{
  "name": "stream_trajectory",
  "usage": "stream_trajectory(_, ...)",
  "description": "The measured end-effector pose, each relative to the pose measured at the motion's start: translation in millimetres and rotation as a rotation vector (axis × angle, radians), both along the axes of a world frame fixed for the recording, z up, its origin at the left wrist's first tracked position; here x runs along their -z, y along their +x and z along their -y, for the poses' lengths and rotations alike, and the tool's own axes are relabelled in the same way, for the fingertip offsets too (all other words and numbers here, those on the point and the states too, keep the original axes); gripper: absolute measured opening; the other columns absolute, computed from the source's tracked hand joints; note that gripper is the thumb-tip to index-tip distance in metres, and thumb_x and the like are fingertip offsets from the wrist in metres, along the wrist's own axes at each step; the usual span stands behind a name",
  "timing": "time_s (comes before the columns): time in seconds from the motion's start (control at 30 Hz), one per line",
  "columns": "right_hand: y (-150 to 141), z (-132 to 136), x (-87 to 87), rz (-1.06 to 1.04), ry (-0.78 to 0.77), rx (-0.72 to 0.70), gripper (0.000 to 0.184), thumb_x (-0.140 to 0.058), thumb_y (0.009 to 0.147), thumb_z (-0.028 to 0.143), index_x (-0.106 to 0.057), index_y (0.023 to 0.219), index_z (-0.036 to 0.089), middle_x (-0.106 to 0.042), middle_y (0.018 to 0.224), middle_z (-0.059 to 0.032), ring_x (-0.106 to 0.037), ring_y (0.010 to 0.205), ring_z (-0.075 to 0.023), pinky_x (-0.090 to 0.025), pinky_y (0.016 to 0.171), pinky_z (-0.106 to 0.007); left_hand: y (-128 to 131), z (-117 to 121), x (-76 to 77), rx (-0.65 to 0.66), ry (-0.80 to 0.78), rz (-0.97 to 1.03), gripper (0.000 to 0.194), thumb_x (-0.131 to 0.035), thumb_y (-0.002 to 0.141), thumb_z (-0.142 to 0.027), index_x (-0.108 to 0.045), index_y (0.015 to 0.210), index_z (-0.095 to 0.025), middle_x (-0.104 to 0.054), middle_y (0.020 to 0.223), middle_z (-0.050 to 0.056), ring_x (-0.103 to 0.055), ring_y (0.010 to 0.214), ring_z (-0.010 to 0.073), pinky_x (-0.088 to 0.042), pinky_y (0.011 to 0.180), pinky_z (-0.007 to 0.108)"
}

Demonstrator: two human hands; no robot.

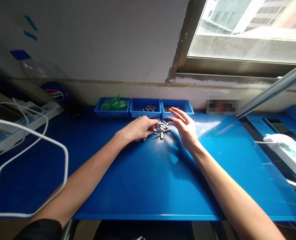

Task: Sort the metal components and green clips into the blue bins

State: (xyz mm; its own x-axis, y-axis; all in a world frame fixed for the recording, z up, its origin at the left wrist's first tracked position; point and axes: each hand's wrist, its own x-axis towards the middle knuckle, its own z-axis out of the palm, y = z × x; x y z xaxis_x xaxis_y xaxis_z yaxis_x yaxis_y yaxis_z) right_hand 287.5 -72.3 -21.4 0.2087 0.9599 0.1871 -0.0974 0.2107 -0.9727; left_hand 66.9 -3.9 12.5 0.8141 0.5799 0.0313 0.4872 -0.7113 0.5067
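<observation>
A loose pile of small silver and black oblong metal pieces (pixel 164 127) lies on the blue table, several of them overlapping. One piece at the front (pixel 161 135) lies beside a thin pointed pin (pixel 156 137). My left hand (pixel 141 128) is at the left side of this pile, fingers curled together and pointing down; whatever they pinch is hidden. More pieces show partly under that hand. On the pile's right side, my right hand (pixel 185 128) is raised with its fingers stretched and apart, holding nothing.
Behind the pile stand three blue bins: one with green plastic-wrapped items (pixel 115 104), one with small metal pieces (pixel 150 108), one with tiny dark parts (pixel 174 109). A cola bottle (pixel 55 91) and white cable (pixel 66 160) are left. A power strip (pixel 289 150) lies right.
</observation>
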Motion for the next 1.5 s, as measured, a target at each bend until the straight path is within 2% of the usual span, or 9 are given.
stream_trajectory(0.2,-2.6,0.6,1.7,0.016,-0.007,-0.035,0.044,-0.079,0.086,0.042,-0.072,0.126,0.028,-0.071,0.14,-0.0076,-0.075,0.104,-0.0261,-0.061,0.094,-0.045,3.2,4.0,-2.7,0.022,0.115,-0.12,0.015,-0.055,0.093,-0.014,-0.063,0.102,-0.023,-0.071,0.087,0.005,-0.067,0.074,0.0201,-0.041,0.063,0.025)
stream_trajectory(0.3,-2.5,1.2,1.1,0.01,-0.015,-0.044,0.041,-0.079,0.086,0.042,-0.072,0.123,0.028,-0.073,0.136,-0.0076,-0.075,0.098,-0.0244,-0.062,0.09,-0.043,2.3,5.3,-6.8,0.036,0.108,-0.143,0.013,-0.054,0.095,-0.016,-0.061,0.104,-0.022,-0.069,0.087,0.005,-0.065,0.072,0.0196,-0.041,0.062,0.026)
stream_trajectory(0.5,-1.6,2.5,-1.3,0.038,-0.069,-0.052,0.034,-0.077,0.085,0.046,-0.074,0.114,0.027,-0.078,0.118,-0.0064,-0.074,0.089,-0.0228,-0.061,0.087,-0.041,-0.5,4.1,-15.0,0.074,0.051,0.144,0.016,-0.056,0.093,-0.013,-0.061,0.106,-0.02,-0.07,0.09,0.003,-0.066,0.078,0.0162,-0.048,0.072,0.024)
stream_trajectory(0.63,-3.6,3.6,-2.3,0.079,-0.127,-0.081,0.032,-0.077,0.085,0.044,-0.075,0.111,0.026,-0.08,0.097,-0.0042,-0.073,0.084,-0.0223,-0.06,0.086,-0.042,2.6,7.7,-20.2,0.007,0.032,0.327,0.02,-0.061,0.089,-0.013,-0.061,0.108,-0.02,-0.07,0.089,0.001,-0.068,0.078,0.014,-0.052,0.075,0.023)
stream_trajectory(0.8,-6.8,6.4,-4.3,0.094,-0.118,-0.175,0.031,-0.08,0.085,0.044,-0.078,0.109,0.024,-0.081,0.092,-0.0034,-0.073,0.082,-0.0206,-0.058,0.085,-0.039,5.1,9.0,-17.7,-0.068,0.054,0.428,0.026,-0.071,0.083,-0.017,-0.062,0.107,-0.019,-0.071,0.092,0.002,-0.069,0.078,0.0139,-0.054,0.073,0.023)
stream_trajectory(1.17,-6.7,8.6,-2.9,0.164,-0.165,-0.234,0.035,-0.087,0.078,0.049,-0.083,0.1,0.022,-0.083,0.094,-0.0066,-0.076,0.084,-0.0235,-0.06,0.084,-0.04,6.8,9.4,-17.3,-0.071,0.071,0.341,0.022,-0.074,0.08,-0.017,-0.059,0.095,-0.019,-0.071,0.087,0.001,-0.068,0.073,0.0142,-0.049,0.065,0.022)
stream_trajectory(1.3,-4.7,6.2,-3.0,0.162,-0.135,-0.116,0.031,-0.087,0.079,0.046,-0.083,0.098,0.023,-0.083,0.094,-0.0065,-0.077,0.088,-0.0254,-0.061,0.091,-0.044,4.4,9.5,-15.6,-0.102,0.022,0.187,0.022,-0.078,0.079,-0.023,-0.061,0.093,-0.021,-0.071,0.078,-0.001,-0.067,0.067,0.0159,-0.046,0.061,0.023)
stream_trajectory(1.4,-2.4,4.2,-4.2,0.1,-0.046,-0.007,0.043,-0.088,0.078,0.045,-0.079,0.114,0.025,-0.081,0.117,-0.0083,-0.076,0.108,-0.0282,-0.058,0.105,-0.048,5.3,13.1,-11.6,-0.06,0.002,0.095,0.018,-0.077,0.079,-0.025,-0.064,0.091,-0.022,-0.073,0.079,0.0,-0.068,0.069,0.0174,-0.044,0.061,0.023)
stream_trajectory(1.5,0.0,2.9,-3.8,0.067,-0.008,-0.02,0.061,-0.088,0.078,0.046,-0.07,0.133,0.027,-0.072,0.139,-0.0096,-0.072,0.122,-0.0296,-0.055,0.112,-0.049,9.1,17.5,-6.8,-0.023,0.008,0.049,0.014,-0.075,0.08,-0.022,-0.064,0.089,-0.023,-0.073,0.079,0.0,-0.069,0.069,0.018,-0.042,0.058,0.023)
